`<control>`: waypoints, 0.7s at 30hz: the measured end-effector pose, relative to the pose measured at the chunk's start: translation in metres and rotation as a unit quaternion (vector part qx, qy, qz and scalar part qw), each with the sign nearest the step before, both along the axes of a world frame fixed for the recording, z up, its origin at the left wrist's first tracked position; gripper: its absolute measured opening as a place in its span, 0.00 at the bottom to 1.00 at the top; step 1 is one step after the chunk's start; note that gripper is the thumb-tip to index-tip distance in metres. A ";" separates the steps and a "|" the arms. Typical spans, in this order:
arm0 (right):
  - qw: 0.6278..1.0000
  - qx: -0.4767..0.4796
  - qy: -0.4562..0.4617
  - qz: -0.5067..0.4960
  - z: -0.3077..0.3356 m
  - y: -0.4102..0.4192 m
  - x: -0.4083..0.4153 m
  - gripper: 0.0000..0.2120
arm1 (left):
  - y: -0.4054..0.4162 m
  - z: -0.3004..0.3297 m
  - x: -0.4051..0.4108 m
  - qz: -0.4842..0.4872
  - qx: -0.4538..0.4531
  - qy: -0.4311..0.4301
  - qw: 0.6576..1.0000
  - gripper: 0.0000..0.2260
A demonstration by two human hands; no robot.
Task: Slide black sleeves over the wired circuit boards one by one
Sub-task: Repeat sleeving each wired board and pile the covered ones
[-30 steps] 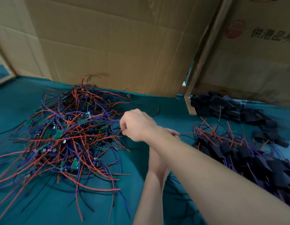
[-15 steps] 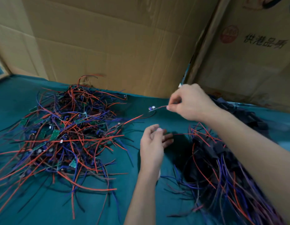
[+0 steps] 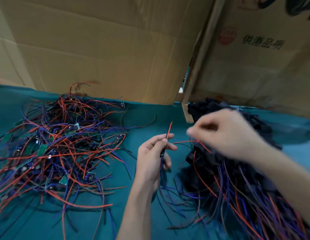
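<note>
Many bare boards left, a fair heap already sleeved.
Left hand [image 3: 153, 158] pinches one wired board [image 3: 162, 154]; unsleeved tangle [image 3: 55, 144] lies leftward. Right hand [image 3: 225, 134], blurred, loosely curled over the finished pile [image 3: 237, 187]; its grip unclear.

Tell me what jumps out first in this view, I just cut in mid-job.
A big tangle of red and blue wired circuit boards sprawls over the left of the green table, with small green boards showing through. In the centre, the left hand pinches one wired piece, its red wire sticking up, while the blurred right hand hovers over a dark heap of sleeved boards on the right. Cardboard boxes wall off the back.
</note>
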State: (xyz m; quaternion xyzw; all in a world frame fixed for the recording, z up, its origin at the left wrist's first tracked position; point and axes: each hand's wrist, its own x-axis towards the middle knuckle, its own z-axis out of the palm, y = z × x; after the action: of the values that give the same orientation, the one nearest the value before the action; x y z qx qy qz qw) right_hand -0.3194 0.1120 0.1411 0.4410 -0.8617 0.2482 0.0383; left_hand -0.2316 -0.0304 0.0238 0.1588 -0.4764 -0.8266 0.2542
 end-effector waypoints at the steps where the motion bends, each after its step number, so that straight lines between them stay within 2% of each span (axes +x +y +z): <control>1: 0.997 -0.021 0.033 -0.059 0.003 0.009 -0.026 0.11 | 0.000 0.000 0.001 -0.003 -0.003 -0.002 1.000 0.11; 3: 0.980 0.024 0.058 -0.189 0.001 0.030 -0.086 0.02 | 0.000 0.000 0.002 -0.011 0.001 -0.006 1.000 0.13; 5: 0.945 0.160 -0.014 -0.286 -0.018 0.056 -0.137 0.13 | 0.001 0.000 0.002 -0.018 -0.002 -0.006 1.000 0.14; 7: 0.907 0.279 -0.072 -0.307 -0.041 0.081 -0.163 0.22 | 0.002 0.000 0.003 -0.025 -0.014 -0.007 1.000 0.13; 9: 0.892 0.328 -0.083 -0.300 -0.059 0.095 -0.170 0.23 | 0.002 -0.001 0.003 -0.029 -0.026 -0.009 0.999 0.12; 14: 0.914 0.269 -0.048 -0.300 -0.067 0.098 -0.171 0.12 | 0.001 0.001 0.003 -0.029 -0.025 -0.008 0.999 0.11; 17: 0.925 0.224 -0.041 -0.305 -0.063 0.098 -0.165 0.11 | 0.002 0.001 0.003 -0.031 -0.020 -0.007 0.999 0.11; 21: 0.943 0.085 0.073 -0.314 -0.038 0.089 -0.152 0.14 | 0.003 0.002 0.002 -0.033 -0.004 -0.002 0.999 0.11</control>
State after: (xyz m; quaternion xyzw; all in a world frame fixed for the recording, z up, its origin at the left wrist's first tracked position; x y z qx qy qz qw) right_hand -0.4716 0.2014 0.1033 0.1667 -0.9691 0.1170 0.1395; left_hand -0.2298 -0.0273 0.0258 0.1439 -0.4848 -0.8324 0.2266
